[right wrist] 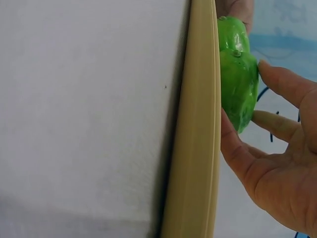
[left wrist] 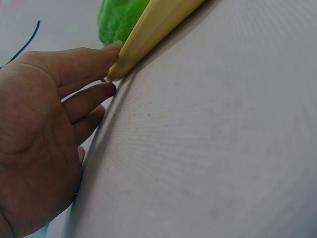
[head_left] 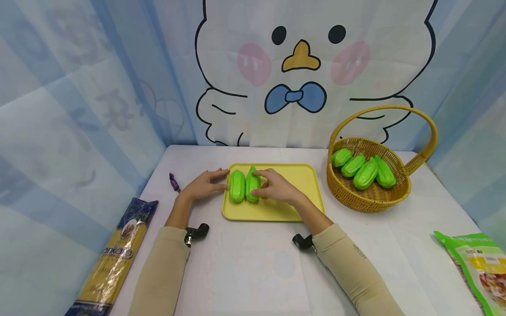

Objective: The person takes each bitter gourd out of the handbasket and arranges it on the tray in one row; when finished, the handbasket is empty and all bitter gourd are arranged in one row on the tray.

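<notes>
Sleeves [head_left: 164,267] nearest; right gourd [head_left: 251,188], long axis near-far, lies left of right hand [head_left: 278,188], which pinches it; left hand [head_left: 203,186], fingers extended, touches tray [head_left: 284,213] at left.

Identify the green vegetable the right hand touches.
The right vegetable on the tray, touched by the right hand; its neighbour lies left, four others in the basket.

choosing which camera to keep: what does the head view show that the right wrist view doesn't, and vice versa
Only the head view: wicker basket with four green vegetables, purple wrapped item, gold packet, green packet.

Only the right wrist view: the palm of the right hand, and small end knobs on two other green vegetables.

Both: the yellow tray, those two vegetables, the right hand touching one, part of the left hand.
</notes>
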Motion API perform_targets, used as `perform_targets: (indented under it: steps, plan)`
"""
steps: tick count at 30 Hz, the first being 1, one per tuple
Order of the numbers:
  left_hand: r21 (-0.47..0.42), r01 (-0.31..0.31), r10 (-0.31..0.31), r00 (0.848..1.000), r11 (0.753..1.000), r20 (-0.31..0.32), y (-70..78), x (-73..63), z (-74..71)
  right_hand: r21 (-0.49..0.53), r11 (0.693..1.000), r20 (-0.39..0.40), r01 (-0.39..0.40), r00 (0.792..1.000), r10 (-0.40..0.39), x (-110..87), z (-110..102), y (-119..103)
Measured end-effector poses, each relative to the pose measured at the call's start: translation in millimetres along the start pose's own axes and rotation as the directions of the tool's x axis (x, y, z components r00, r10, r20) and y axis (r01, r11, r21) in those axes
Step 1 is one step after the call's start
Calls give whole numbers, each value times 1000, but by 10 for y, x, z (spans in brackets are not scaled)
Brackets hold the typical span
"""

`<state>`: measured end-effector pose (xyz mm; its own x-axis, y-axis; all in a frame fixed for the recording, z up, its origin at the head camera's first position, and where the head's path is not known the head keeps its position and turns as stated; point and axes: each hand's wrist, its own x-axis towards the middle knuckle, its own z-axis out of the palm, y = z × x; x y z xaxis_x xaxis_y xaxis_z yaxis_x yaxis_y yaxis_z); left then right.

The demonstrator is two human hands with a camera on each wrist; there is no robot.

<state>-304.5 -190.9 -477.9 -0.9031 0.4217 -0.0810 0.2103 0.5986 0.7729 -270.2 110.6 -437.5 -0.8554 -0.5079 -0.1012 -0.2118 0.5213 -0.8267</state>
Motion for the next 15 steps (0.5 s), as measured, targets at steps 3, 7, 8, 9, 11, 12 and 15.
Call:
perform_targets:
  steps: [3,7,8,9,11,12,15]
  plan:
    - [1,-3,3,1000,1000,1,10,-1,-1,-13,1000,-8,-2,1000,2,-11,-12,-5]
    - [6,-5,5,1000,1000,2,14,-4,0,-20,1000,-14,13,1000,-13,-25,-36,-4]
    - [5,-3,3,1000,1000,2,14,-4,1,-24,999,-18,21,1000,-22,-34,-45,-5]
    - [3,-2,2,1000,1000,1,14,-4,2,-29,999,-23,32,999,-33,-48,-56,-9]
    - [0,3,-3,1000,1000,-1,16,-7,1,-53,996,-41,65,997,-67,-86,-85,-27]
    - [-4,6,-6,1000,1000,-2,17,-9,1,-69,994,-52,88,994,-91,-110,-103,-39]
    - [-4,11,-11,1000,1000,-5,21,-17,0,-125,980,-94,157,981,-169,-201,-167,-84]
